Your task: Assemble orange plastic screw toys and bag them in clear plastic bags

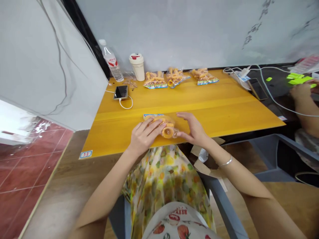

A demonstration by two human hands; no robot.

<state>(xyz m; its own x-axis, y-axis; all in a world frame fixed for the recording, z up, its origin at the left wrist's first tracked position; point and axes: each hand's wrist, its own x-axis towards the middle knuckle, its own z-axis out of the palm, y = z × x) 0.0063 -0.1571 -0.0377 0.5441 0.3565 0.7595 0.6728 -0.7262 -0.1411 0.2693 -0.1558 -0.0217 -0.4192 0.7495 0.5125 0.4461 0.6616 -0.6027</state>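
Observation:
A clear plastic bag of orange plastic parts [168, 132] lies near the table's front edge, its printed strip facing the back. My left hand [146, 133] rests over the bag's left side, fingers bent across the top and holding it. Part of the bag is hidden under those fingers. To the right, my right hand [193, 129] has its thumb and fingers spread apart. Its thumb tip is at the bag's right edge; whether it touches the film I cannot tell. A ring-shaped orange part shows through the film between both hands.
Along the back of the yellow table [199, 113] stand a water bottle [111, 61], a lidded cup [137, 68] and three similar bags, one a left bag [156, 79]. A phone [121, 92] charges at left. Another person's hand [301, 89] holds bright green pieces at right.

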